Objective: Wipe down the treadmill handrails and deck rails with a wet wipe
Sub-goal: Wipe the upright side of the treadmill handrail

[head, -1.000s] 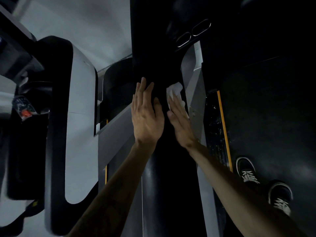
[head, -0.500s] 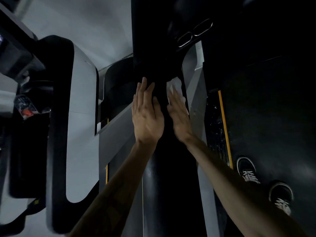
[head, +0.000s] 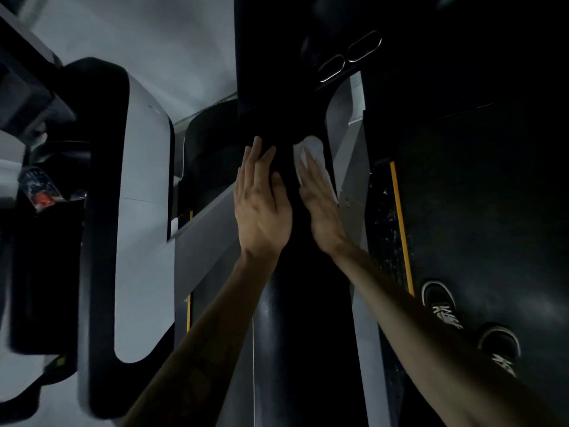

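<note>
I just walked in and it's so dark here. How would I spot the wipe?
Find the wide black handrail running up the middle of the view. Two hands lie flat on it; the wipe sticks out beyond the right hand. It is the only white crumpled thing there.

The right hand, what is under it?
Under the right hand lies a white wet wipe, pressed flat against the black handrail. Only the wipe's edges show; the rest is covered.

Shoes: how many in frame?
2. Both at lower right on the dark deck, right of the yellow stripe: one shoe nearer the stripe, the other lower and further right. Dark with white laces. None seem hidden.
</note>
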Tool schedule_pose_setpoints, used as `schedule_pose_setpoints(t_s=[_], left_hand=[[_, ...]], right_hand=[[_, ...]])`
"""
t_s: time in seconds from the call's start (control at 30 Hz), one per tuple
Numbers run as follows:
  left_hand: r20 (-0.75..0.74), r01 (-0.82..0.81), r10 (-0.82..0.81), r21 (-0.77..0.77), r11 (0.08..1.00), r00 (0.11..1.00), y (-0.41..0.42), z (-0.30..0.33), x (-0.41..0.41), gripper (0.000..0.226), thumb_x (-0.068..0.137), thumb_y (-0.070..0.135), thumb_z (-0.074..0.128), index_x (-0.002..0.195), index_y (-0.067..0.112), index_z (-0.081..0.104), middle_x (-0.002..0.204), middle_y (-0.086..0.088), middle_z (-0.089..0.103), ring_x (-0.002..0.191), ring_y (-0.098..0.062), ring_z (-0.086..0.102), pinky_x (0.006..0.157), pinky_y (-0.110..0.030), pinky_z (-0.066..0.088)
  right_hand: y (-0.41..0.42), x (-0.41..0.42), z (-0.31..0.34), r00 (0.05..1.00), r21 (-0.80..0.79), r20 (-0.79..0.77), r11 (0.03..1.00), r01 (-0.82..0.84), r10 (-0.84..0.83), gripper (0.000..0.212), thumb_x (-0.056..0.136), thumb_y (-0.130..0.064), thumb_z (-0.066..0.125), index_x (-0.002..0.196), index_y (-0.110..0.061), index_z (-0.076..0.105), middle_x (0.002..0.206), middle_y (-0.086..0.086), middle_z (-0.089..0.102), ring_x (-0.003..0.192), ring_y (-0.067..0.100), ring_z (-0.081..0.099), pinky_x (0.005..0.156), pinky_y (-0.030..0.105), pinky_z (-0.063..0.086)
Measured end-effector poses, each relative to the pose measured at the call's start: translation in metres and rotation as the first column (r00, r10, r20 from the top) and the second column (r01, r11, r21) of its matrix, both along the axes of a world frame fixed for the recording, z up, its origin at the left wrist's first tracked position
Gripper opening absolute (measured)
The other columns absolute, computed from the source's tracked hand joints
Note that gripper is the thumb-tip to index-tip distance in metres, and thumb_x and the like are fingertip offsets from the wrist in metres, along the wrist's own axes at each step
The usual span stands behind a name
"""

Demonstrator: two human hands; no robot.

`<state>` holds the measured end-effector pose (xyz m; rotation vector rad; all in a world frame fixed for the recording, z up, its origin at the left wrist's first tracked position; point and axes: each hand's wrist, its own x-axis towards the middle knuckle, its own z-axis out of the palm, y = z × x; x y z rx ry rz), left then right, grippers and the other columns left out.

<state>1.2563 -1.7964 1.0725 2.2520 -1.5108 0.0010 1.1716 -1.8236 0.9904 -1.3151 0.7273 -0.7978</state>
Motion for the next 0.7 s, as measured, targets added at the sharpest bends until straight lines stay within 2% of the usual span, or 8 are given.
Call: schedule_pose_setpoints(t_s=[0.1,0.2,0.37,0.5,0.63,0.7], left_hand=[[-0.018,0.003,-0.003,-0.005,1.0,1.0,0.0,0.001,-0.001,0.045,0.104,0.016,0.037,0.145,0.008,0.053,0.161,-0.009,0.041,0.153,-0.024,0.032,0.122,-0.051,0.03],[-0.031,0.012,-0.013,-0.022,1.0,0.999,0.0,0.002,-0.002,0.045,0.105,0.017,0.036,0.144,0.007,0.054,0.16,-0.011,0.043,0.151,-0.026,0.035,0.121,-0.053,0.033],[-0.01,0.014,-0.014,-0.02,1.0,1.0,0.0,0.002,-0.002,0.04,0.106,0.009,0.041,0.143,0.006,0.055,0.159,-0.012,0.043,0.151,-0.028,0.036,0.119,-0.054,0.034],[-0.022,0.02,-0.02,-0.026,0.999,1.0,-0.001,0.003,-0.002,0.04,0.106,0.01,0.04,0.142,0.003,0.055,0.158,-0.015,0.044,0.15,-0.03,0.037,0.119,-0.055,0.035],[-0.046,0.004,-0.005,-0.027,1.0,0.999,-0.001,0.004,-0.004,0.047,0.103,0.017,0.032,0.142,0.003,0.056,0.159,-0.013,0.044,0.151,-0.028,0.036,0.12,-0.054,0.034],[-0.045,-0.003,0.001,-0.028,1.0,0.999,-0.001,0.004,-0.004,0.047,0.104,0.017,0.032,0.143,0.003,0.056,0.159,-0.012,0.044,0.151,-0.026,0.035,0.121,-0.052,0.033]], right_hand=[[-0.008,0.007,0.012,1.0,-0.104,-0.002,0.995,-0.011,0.01,0.052,0.109,-0.018,0.027,0.16,-0.014,0.019,0.168,-0.005,0.004,0.159,0.019,-0.004,0.129,0.05,-0.001],[-0.039,0.024,0.025,0.998,-0.168,-0.055,0.986,-0.01,0.001,0.052,0.112,-0.017,0.028,0.162,-0.012,0.016,0.172,0.003,0.004,0.158,0.015,-0.005,0.13,0.044,-0.001],[-0.054,0.024,0.02,0.998,-0.012,-0.059,1.0,0.007,-0.008,0.052,0.113,-0.022,0.022,0.164,-0.015,0.009,0.173,-0.001,0.003,0.159,0.014,-0.003,0.129,0.045,0.001],[-0.014,0.001,0.006,1.0,-0.018,-0.02,1.0,-0.008,0.008,0.054,0.11,-0.025,0.026,0.163,-0.019,0.014,0.172,-0.006,0.003,0.157,0.004,-0.006,0.129,0.032,-0.004],[-0.011,0.008,0.016,1.0,-0.152,0.001,0.988,-0.025,0.025,0.054,0.108,-0.013,0.03,0.161,-0.01,0.017,0.17,0.001,0.005,0.159,0.019,0.0,0.13,0.041,0.001],[-0.031,0.018,0.025,0.999,-0.151,-0.024,0.988,-0.026,0.022,0.053,0.11,-0.014,0.029,0.161,-0.01,0.015,0.171,0.005,0.006,0.159,0.018,-0.001,0.13,0.042,0.002]])
